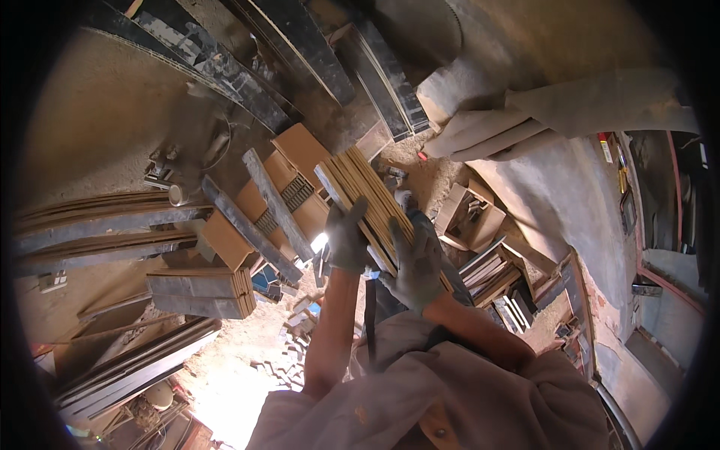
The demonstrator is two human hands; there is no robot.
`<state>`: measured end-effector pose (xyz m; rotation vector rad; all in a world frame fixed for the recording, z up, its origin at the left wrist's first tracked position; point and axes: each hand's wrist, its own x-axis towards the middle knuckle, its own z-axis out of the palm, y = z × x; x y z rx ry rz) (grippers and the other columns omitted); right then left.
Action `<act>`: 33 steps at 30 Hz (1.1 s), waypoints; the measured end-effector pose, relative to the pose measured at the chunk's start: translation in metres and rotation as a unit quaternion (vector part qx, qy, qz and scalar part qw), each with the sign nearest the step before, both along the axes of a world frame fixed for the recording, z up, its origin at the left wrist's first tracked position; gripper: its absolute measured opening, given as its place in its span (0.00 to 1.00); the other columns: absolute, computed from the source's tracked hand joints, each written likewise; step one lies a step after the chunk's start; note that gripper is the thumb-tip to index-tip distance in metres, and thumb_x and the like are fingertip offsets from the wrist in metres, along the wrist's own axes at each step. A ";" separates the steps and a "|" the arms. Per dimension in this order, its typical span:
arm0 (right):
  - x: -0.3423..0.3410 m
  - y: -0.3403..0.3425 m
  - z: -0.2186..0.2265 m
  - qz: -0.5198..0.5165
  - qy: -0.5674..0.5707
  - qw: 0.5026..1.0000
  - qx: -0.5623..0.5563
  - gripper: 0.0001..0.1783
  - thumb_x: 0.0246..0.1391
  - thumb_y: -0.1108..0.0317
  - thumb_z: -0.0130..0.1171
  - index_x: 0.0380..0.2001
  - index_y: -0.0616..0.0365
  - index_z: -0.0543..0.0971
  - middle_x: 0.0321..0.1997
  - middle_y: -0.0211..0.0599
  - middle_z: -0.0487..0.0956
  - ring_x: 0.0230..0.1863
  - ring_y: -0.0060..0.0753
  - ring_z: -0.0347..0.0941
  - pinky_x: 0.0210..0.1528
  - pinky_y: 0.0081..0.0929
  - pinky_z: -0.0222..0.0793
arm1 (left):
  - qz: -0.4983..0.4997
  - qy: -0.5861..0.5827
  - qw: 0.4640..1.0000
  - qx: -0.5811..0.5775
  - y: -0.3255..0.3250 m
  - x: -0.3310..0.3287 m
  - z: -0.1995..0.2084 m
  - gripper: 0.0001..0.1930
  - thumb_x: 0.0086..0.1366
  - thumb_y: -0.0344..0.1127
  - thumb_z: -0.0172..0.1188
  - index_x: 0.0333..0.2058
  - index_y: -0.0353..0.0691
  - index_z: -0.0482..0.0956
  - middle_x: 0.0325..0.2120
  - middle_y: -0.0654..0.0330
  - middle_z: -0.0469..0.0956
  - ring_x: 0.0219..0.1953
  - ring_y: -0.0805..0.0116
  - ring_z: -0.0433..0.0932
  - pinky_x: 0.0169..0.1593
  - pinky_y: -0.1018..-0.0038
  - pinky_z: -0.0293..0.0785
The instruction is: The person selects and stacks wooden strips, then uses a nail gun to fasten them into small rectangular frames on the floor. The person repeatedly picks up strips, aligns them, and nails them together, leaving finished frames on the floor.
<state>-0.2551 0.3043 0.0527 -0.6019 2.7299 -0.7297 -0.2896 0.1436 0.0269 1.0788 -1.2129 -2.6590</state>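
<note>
A bundle of long, narrow wooden boards (361,187), brown on their edges with a grey outer face, is held at a slant in front of my body. My left hand (347,240), in a grey work glove, grips the bundle's left side. On the right side, nearer my body, my gloved right hand (414,264) is closed around the same boards. Beyond the bundle lies an open cardboard box (301,154) with stacked small dark pieces inside. Two grey planks (274,199) lie slanted across the box area, left of my hands.
Board stacks (202,291) lie at the left, with longer boards (135,367) below them. A second open carton (471,216) and a crate of wood strips (499,281) stand at the right. Dark panels (382,82) lie at the far side. Small blocks (289,364) litter the floor.
</note>
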 end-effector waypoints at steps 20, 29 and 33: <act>-0.036 0.017 -0.033 0.065 -0.162 0.985 0.003 0.68 0.39 0.47 0.78 0.76 0.58 0.49 0.74 0.58 0.59 0.72 0.61 0.59 0.71 0.49 0.58 | -0.043 0.087 0.977 0.190 0.030 0.031 -0.038 0.27 0.70 0.28 0.54 0.66 0.41 0.61 0.50 0.53 0.77 0.48 0.60 0.82 0.48 0.65 0.85; -0.007 0.019 -0.012 0.070 -0.057 0.985 -0.146 0.61 0.47 0.66 0.72 0.75 0.68 0.43 0.76 0.68 0.52 0.72 0.71 0.56 0.73 0.53 0.56 | -0.031 0.167 0.950 0.261 0.021 0.010 -0.050 0.15 0.68 0.28 0.57 0.53 0.40 0.73 0.32 0.62 0.77 0.33 0.72 0.79 0.33 0.75 0.79; -0.004 0.032 -0.015 0.102 -0.009 0.980 -0.169 0.58 0.51 0.69 0.67 0.76 0.67 0.42 0.76 0.68 0.53 0.73 0.72 0.55 0.74 0.52 0.56 | 0.035 0.085 0.989 0.120 0.034 -0.011 -0.013 0.11 0.69 0.30 0.57 0.49 0.40 0.73 0.28 0.63 0.76 0.24 0.76 0.75 0.24 0.78 0.73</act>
